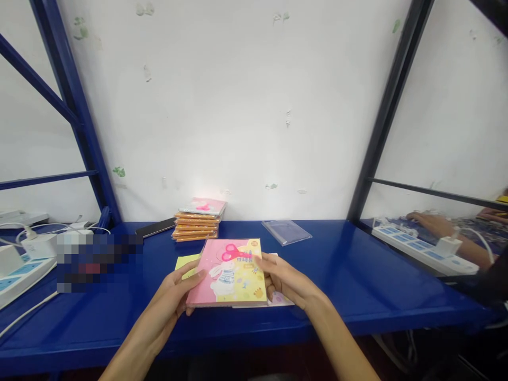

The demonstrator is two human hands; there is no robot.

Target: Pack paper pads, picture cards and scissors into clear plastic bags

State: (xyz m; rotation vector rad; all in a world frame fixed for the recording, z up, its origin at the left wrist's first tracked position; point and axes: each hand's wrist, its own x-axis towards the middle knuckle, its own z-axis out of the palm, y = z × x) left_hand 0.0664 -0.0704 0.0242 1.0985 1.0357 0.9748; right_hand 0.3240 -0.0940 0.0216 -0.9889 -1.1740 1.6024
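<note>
A thin pink and yellow booklet (232,272) with a rabbit and red scissors on its cover is held just above the blue shelf surface (349,275). My left hand (178,293) grips its left edge with the thumb on top. My right hand (283,280) grips its right edge, fingers curled under. A yellow sheet (184,263) lies beneath it on the left, and a white sheet (280,300) shows under my right hand.
A stack of similar orange-edged booklets (198,219) stands by the back wall, a dark phone (155,227) beside it, a clear plastic sleeve (286,232) to the right. Power strips with chargers (27,254) lie left; another person's hand (431,222) rests at right behind a strip (423,248).
</note>
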